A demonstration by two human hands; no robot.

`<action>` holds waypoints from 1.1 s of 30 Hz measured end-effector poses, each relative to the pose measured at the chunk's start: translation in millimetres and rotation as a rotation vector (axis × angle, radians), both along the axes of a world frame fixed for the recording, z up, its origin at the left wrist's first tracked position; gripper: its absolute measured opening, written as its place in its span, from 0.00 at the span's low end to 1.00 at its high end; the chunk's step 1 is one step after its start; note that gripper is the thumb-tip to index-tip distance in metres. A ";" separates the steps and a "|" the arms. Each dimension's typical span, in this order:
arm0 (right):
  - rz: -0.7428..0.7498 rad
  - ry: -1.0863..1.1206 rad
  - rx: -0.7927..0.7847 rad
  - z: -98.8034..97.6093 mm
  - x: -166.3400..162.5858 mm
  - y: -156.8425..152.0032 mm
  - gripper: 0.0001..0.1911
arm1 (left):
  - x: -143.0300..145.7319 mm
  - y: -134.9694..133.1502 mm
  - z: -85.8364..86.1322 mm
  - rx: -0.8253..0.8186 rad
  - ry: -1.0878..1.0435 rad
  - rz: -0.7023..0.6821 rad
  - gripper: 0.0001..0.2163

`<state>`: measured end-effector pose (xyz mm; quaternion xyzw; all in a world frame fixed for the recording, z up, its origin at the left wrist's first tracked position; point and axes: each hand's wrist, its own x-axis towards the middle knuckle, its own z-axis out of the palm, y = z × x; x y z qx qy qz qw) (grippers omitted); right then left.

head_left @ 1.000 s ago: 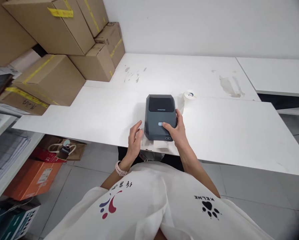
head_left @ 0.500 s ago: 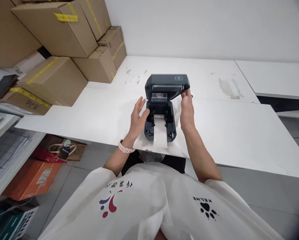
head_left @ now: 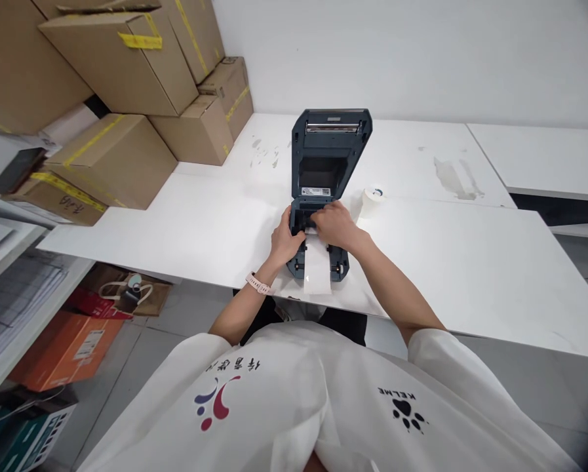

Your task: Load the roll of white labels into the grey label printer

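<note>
A dark label printer [head_left: 343, 265] stands near the table's front edge with its lid [head_left: 332, 141] raised nearly upright. A strip of white label paper [head_left: 318, 269] runs out of its front towards me. My left hand [head_left: 286, 238] grips the printer's left side wall, thumb over the inner edge. My right hand [head_left: 337, 226] reaches into the compartment from the right. Its fingers are curled down near the paper's inner end, and what they hold is hidden. A loose roll of white labels [head_left: 371, 203] lies on the table behind and right of the printer.
Cardboard boxes [head_left: 111, 65] with yellow tape are stacked at the table's back left. The white table [head_left: 446, 262] runs off to the right, beside a lower shelf gap [head_left: 559, 206]. An orange box [head_left: 70, 351] sits below on the left.
The lid has swung from half open to nearly upright. My right hand has left the lid for the inside of the printer. My left hand has closed onto its left side.
</note>
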<state>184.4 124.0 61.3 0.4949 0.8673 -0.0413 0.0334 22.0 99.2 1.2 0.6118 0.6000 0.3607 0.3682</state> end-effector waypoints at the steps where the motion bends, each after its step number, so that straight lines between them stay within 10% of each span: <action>1: 0.035 -0.053 -0.057 -3.3 -3.1 2.5 0.19 | -0.6 1.2 -1.5 0.010 0.003 0.000 0.40; 6: 0.200 -0.049 -0.245 -5.5 -2.2 14.5 0.19 | -5.2 5.7 -11.8 0.076 -0.043 -0.032 0.39; 13: 0.295 0.637 -0.647 23.0 81.4 -14.1 0.25 | -7.3 4.4 -17.3 0.074 -0.104 -0.025 0.36; 21: -0.270 1.058 -0.555 -31.6 202.0 -38.5 0.23 | -5.1 2.6 -17.0 0.112 -0.137 -0.019 0.33; 26: -0.492 1.145 -0.522 -71.7 204.3 -8.8 0.33 | -5.8 3.4 -17.4 0.096 -0.133 -0.029 0.34; 33: -0.515 1.122 -0.482 -76.5 222.0 0.8 0.31 | -6.3 2.8 -16.4 0.067 -0.094 -0.025 0.36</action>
